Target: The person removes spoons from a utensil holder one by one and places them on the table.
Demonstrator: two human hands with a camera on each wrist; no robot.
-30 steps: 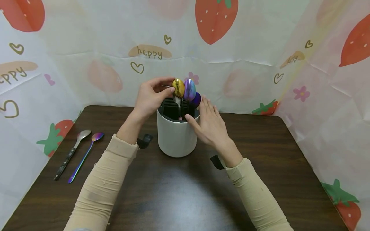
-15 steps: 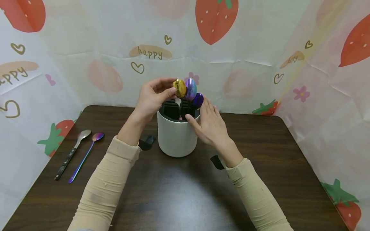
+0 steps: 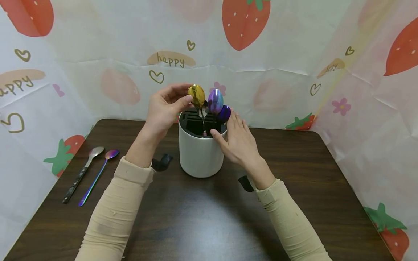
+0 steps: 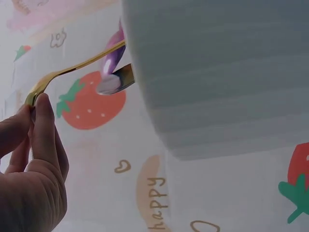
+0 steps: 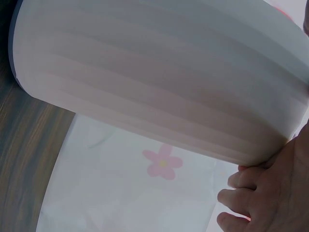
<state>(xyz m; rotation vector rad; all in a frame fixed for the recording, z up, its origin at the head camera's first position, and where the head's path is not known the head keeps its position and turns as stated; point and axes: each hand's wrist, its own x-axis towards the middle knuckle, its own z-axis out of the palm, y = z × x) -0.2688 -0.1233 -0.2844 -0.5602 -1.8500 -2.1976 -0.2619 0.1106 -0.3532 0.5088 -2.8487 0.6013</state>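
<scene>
My left hand [image 3: 164, 108] pinches a gold spoon [image 3: 197, 95] at its bowl between thumb and fingers. In the left wrist view the neck of this gold spoon [image 4: 79, 65] slants into a white cylindrical utensil holder [image 4: 217, 96]. Black slotted inserts show inside the holder [image 3: 201, 156] in the head view. An iridescent purple-blue spoon [image 3: 215, 101] and a dark violet spoon [image 3: 224, 114] stand bowl-up in it, right of the gold one. My right hand [image 3: 241, 142] rests against the holder's right side with straight fingers, the thumb at the rim.
On the left of the dark wooden table [image 3: 183, 221] lie a silver spoon with a black patterned handle [image 3: 78, 179] and a rainbow-coloured spoon [image 3: 98, 178], side by side. A strawberry-print cloth [image 3: 277, 47] hangs behind and along both sides.
My left hand has shifted left and slightly up with the gold spoon, whose bowl now stands apart from the purple-blue one. The right hand stays at the holder.
</scene>
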